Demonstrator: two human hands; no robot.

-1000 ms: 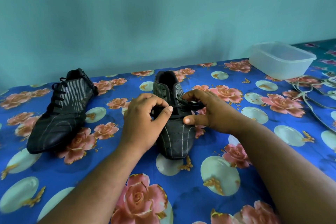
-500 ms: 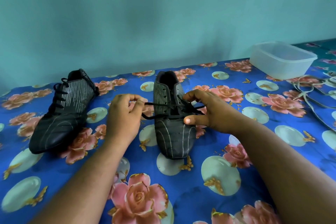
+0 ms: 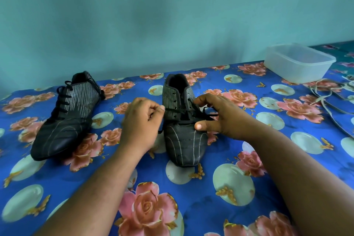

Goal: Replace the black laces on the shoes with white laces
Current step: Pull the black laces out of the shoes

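Two black shoes lie on a blue flowered cloth. The left shoe lies at the left, fully laced in black. The middle shoe points its toe toward me, and its upper eyelets are bare. My left hand pinches the black lace at the shoe's left side, with a loose end hanging below the fist. My right hand rests on the shoe's right side, thumb across the vamp, fingers curled over the lace there. The white laces lie in a loose tangle at the far right.
A clear plastic tub stands at the back right, near the white laces. A teal wall runs right behind the bed's far edge. Blue cloth shows between the two shoes and in front of them.
My left hand pulled the lace out to the left, then came back close to the middle shoe. The lace now runs short and taut. My right hand has barely moved.
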